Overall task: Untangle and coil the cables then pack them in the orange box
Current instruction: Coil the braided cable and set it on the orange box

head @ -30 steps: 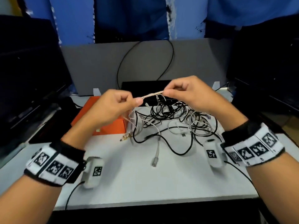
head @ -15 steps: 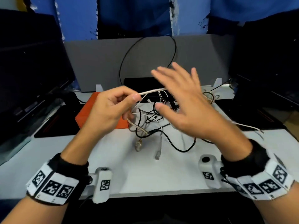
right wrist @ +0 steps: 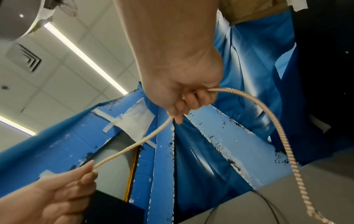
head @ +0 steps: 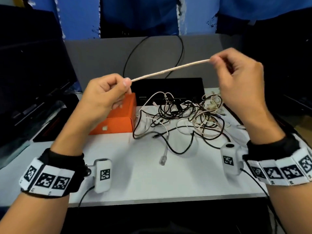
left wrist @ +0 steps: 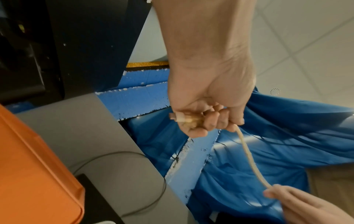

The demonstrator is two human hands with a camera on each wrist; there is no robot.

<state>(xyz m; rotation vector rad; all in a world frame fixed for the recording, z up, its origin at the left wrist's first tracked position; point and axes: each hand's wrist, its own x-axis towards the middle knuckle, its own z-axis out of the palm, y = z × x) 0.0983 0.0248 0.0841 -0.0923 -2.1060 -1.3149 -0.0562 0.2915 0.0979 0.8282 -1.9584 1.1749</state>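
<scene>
1. Left hand and right hand each pinch the beige cable, taut above the worktop.
2. Remaining: tangle lies right of the shut orange box; nothing coiled or packed.

Light source: ceiling strip lights, seen glowing from the right wrist view.
Brightness: white table evenly lit; left and right margins of the head view fall into near-black.
Shadows: soft and faint under the wrists (nothing hard-edged).
Blur: right hand smeared at the near corner of the left wrist view.
Distortion: wide-angle bending at all frame edges.
</scene>
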